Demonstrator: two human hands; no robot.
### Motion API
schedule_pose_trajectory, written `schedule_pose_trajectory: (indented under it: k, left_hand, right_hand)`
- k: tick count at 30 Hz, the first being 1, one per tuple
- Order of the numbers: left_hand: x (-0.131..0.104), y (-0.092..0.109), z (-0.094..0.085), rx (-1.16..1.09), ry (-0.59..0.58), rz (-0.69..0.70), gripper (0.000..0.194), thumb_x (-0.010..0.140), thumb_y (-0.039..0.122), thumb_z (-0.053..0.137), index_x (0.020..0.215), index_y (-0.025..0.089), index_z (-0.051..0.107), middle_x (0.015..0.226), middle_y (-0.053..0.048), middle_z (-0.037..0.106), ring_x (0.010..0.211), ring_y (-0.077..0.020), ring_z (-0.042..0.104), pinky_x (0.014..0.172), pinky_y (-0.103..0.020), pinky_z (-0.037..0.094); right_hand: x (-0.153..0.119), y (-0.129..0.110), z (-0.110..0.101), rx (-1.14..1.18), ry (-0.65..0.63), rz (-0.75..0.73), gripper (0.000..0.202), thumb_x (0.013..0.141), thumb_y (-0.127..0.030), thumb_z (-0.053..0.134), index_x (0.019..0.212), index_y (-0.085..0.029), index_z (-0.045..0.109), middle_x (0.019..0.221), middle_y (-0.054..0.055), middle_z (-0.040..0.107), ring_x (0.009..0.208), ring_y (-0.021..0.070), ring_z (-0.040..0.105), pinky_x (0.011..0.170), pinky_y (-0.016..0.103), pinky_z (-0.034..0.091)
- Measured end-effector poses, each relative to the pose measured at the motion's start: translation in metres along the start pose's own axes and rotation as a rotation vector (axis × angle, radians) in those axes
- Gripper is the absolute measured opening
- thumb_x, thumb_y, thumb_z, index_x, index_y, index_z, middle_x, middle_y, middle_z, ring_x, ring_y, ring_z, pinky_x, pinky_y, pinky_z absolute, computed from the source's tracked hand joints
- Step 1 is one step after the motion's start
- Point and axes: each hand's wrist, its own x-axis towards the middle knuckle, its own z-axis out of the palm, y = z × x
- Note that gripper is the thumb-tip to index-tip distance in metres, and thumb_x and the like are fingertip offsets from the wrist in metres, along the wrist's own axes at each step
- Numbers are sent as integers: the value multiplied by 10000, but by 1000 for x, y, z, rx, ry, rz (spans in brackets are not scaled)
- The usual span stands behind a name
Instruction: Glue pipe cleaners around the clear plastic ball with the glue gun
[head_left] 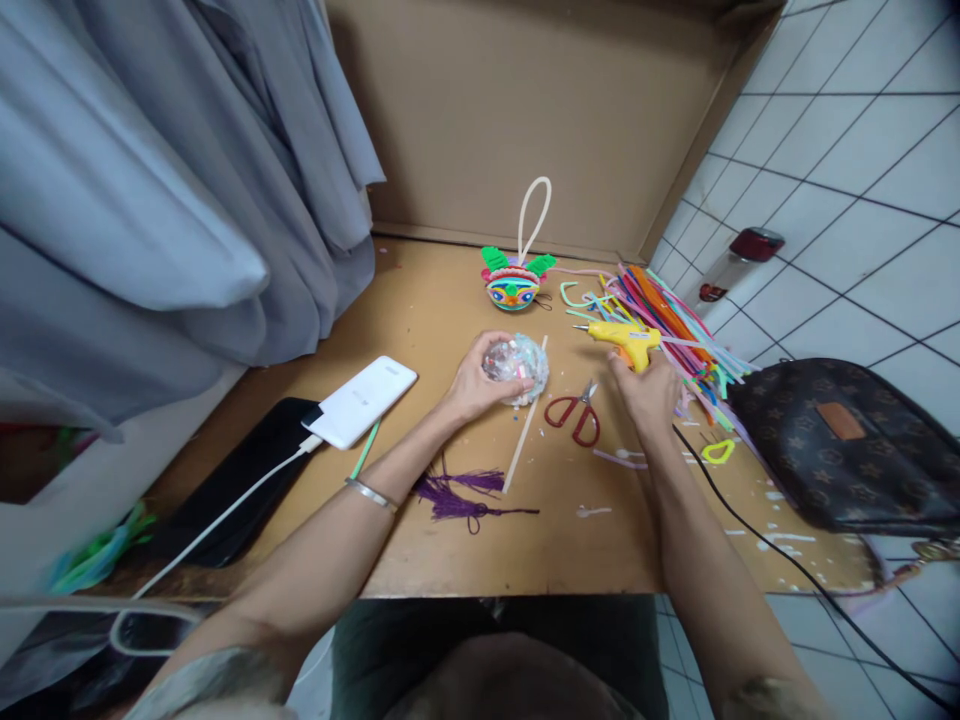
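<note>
My left hand (474,380) is wrapped round a clear ball (517,365) with shiny bits inside and a pale, fuzzy blue-white rim on its right side. In my right hand (649,390) is a yellow hot glue gun (624,336), its nozzle pointing left toward the ball, some distance from it. Red-handled scissors (576,415) lie with blades apart between the two hands. A pale flat strip (520,440) runs below the ball. Nearer the front edge rest purple tassels (465,496).
A colourful animal-head ornament (513,283) with a white loop stands at the back. Pipe cleaners (667,320) and a brown bag (847,445) are right, beside a black cord (750,520). A white power bank (361,402) and black phone-like slab (232,490) lie left.
</note>
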Motion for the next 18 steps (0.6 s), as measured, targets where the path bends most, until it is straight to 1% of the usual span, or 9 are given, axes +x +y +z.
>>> schedule_pose_trajectory:
  k: [3,6,9,11,12,13,16,17,18]
  left_hand:
    - [0,1,0,-2,45,-6,610,589,381,828,1116,235,558,1137,-38,651,1027,-236,618,942,-385,511]
    - [-1,1,0,3,78,-19,620,590,374,831,1124,236,547,1118,-37,652,1016,-234,619,937,-385,512]
    - [-2,3,0,14,86,-17,604,594,363,829,1115,232,552,1131,-40,648,1023,-233,617,942,-384,510]
    - [-2,3,0,9,80,-16,599,591,362,826,1110,227,558,1136,-41,647,1029,-233,617,947,-386,508]
    - [-2,4,0,3,77,-20,604,588,364,826,1110,225,558,1137,-42,647,1032,-233,617,950,-389,508]
    - [-1,3,0,-4,76,-25,610,585,367,827,1113,222,557,1141,-44,647,1036,-234,618,953,-391,507]
    - [1,0,1,-26,77,-30,626,584,375,823,1125,216,551,1148,-50,646,1048,-234,621,959,-392,506]
    - [2,-2,1,-31,80,-24,629,584,379,821,1127,214,551,1149,-52,644,1052,-235,621,960,-393,506]
    - [2,-3,1,-35,85,-15,633,581,383,822,1126,212,552,1148,-54,642,1054,-237,622,961,-393,506]
  right_hand:
    - [5,20,10,-135,-8,61,533,761,-524,642,1063,-85,663,892,167,691,777,274,607,701,368,440]
    - [6,31,15,-251,-30,50,498,807,-481,630,1085,-67,635,973,214,677,874,316,620,759,409,451]
    - [3,27,11,-375,0,-56,479,863,-441,588,1114,-34,609,1048,279,638,991,366,573,834,472,421]
    - [1,16,5,-428,7,-192,419,906,-359,531,1175,-45,595,1113,283,615,1040,367,537,866,484,389]
    - [0,9,3,-433,-23,-289,383,926,-305,493,1214,-72,591,1143,264,610,1043,352,532,870,470,381]
    - [-2,-1,3,-427,-78,-398,363,944,-246,447,1248,-108,590,1161,239,612,1035,328,535,869,446,376]
    - [-5,-30,12,-440,-413,-722,358,968,-164,391,1248,-174,614,1124,174,644,983,263,568,845,361,381]
    - [-5,-39,19,-453,-512,-791,339,975,-168,401,1229,-180,626,1130,167,648,987,256,578,844,345,385]
    - [-4,-47,26,-452,-549,-821,323,976,-163,409,1201,-182,640,1145,160,652,984,248,589,843,332,390]
